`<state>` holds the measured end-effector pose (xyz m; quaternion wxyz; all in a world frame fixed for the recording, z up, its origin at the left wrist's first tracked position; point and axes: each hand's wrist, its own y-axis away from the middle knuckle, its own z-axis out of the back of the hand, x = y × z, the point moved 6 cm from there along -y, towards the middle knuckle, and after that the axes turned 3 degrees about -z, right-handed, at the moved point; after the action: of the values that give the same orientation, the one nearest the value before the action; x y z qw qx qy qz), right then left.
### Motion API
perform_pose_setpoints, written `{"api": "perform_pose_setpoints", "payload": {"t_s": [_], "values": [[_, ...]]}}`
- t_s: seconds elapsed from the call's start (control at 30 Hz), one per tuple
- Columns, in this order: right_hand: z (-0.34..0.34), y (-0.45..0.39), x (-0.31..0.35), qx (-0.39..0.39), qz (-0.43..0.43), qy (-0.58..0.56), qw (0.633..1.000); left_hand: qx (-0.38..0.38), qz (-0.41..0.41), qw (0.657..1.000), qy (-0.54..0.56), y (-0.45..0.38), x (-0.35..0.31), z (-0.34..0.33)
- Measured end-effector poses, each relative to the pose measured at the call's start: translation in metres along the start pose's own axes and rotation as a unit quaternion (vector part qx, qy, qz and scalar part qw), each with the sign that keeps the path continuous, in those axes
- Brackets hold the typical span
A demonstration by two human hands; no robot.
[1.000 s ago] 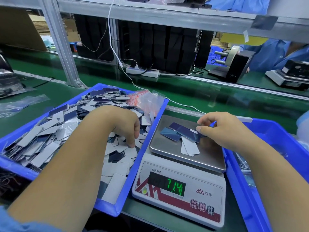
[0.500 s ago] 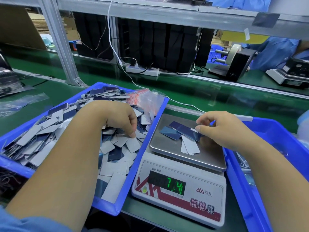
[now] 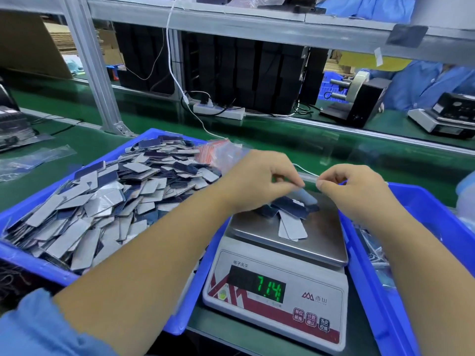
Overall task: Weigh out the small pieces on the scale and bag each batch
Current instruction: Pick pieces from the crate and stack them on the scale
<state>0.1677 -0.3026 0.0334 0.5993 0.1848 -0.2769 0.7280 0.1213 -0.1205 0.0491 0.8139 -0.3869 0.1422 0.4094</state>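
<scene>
Left hand pinches one blurred piece over the scale; right hand curled beside, grasp unclear; weighed batch lies directly beneath both, left nearer.

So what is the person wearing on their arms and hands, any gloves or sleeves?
No gloves: the left hand and right hand are both bare, with no rings, watch or wristband showing. Both forearms are uncovered too. The only clothing visible is a light blue sleeve on the left upper arm, at the lower left edge of the picture.
</scene>
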Motion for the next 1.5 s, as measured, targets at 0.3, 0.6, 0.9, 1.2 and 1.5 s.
{"api": "perform_pose_setpoints", "payload": {"t_s": [0.3, 0.6, 0.9, 1.2, 1.5], "values": [[-0.007, 0.000, 0.004, 0.029, 0.016, 0.015, 0.999, 0.116, 0.069, 0.990, 0.037, 0.014, 0.011, -0.010], [-0.013, 0.001, -0.003, 0.097, 0.008, 0.019, 0.995, 0.081, 0.119, 0.990, -0.014, 0.016, 0.030, -0.003], [-0.021, 0.004, -0.004, 0.129, 0.018, 0.032, 0.991, 0.129, 0.170, 0.977, -0.025, 0.023, 0.044, 0.006], [-0.023, 0.004, -0.002, 0.142, 0.037, 0.029, 0.989, 0.220, 0.179, 0.958, -0.039, 0.027, 0.043, -0.003], [-0.030, 0.005, -0.001, 0.156, 0.044, 0.045, 0.986, 0.198, 0.186, 0.962, -0.032, 0.028, 0.048, 0.000]]}}
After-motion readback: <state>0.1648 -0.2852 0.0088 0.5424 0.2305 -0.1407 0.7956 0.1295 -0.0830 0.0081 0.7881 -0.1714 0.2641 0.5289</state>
